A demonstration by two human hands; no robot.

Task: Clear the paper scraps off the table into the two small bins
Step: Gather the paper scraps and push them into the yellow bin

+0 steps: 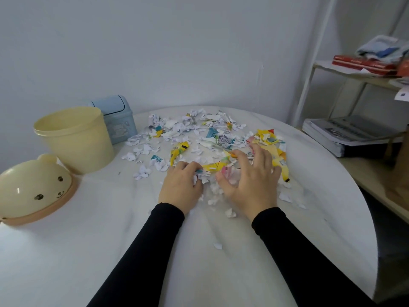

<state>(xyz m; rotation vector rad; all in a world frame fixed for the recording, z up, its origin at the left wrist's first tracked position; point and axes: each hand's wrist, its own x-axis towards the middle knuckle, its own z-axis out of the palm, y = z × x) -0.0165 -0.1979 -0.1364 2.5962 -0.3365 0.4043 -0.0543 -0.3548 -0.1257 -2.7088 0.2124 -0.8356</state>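
On the left of the white round worktop [88,251], the open cream plastic bin [75,138] and lidded pale-blue bin [120,120] are kept within reach. Torn white and yellow paper scraps [199,138] are gathered centrally: some are pinched by the left hand [181,185], others raked by the spread right hand [250,180].
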